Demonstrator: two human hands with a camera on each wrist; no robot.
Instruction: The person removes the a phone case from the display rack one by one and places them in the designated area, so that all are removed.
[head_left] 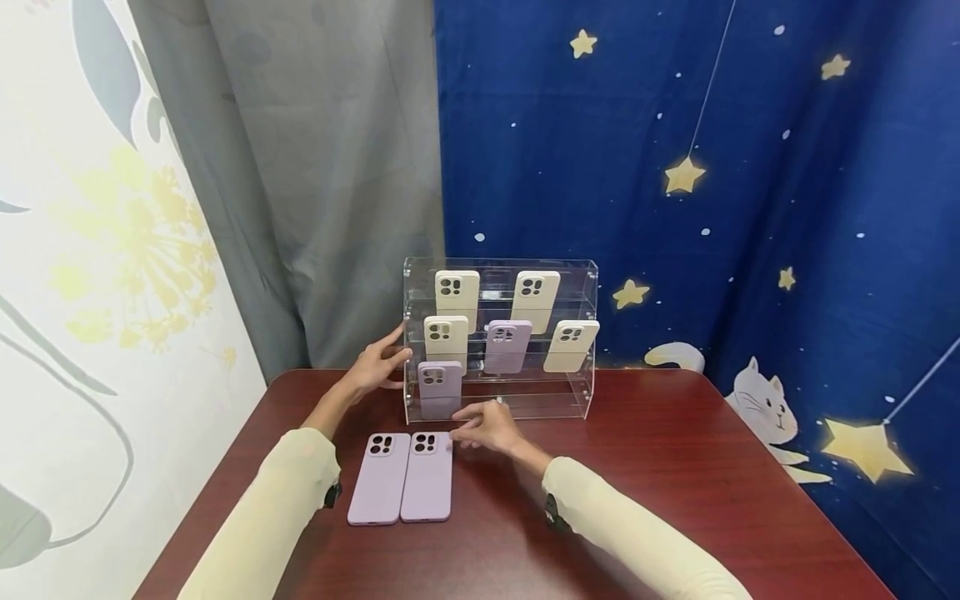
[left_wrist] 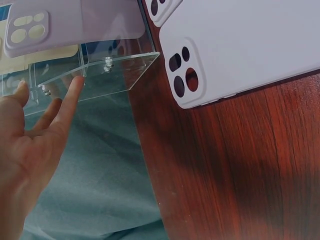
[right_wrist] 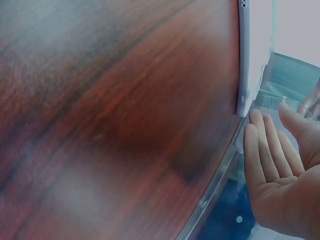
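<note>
A clear acrylic stand (head_left: 540,407) with three tiers holds cream and light purple phone cases. My left hand (head_left: 372,365) is at the stand's left side, with extended fingertips against the clear side panel (left_wrist: 120,75). Two light purple phone cases lie side by side on the table, a left one (head_left: 378,487) and a right one (head_left: 426,487). Close to the right case's top corner is my right hand (head_left: 491,427), its fingers extended and nothing in its grasp. Just beyond those fingers, a purple phone case (head_left: 440,402) leans in the bottom tier at the left.
The top tier carries two cream cases, a left one (head_left: 456,293) and a right one (head_left: 536,293). On the middle tier a purple case (head_left: 507,350) stands between two cream ones. Behind the reddish-brown table (head_left: 637,483) hang a grey curtain (head_left: 337,167) and a blue starry curtain (head_left: 600,167).
</note>
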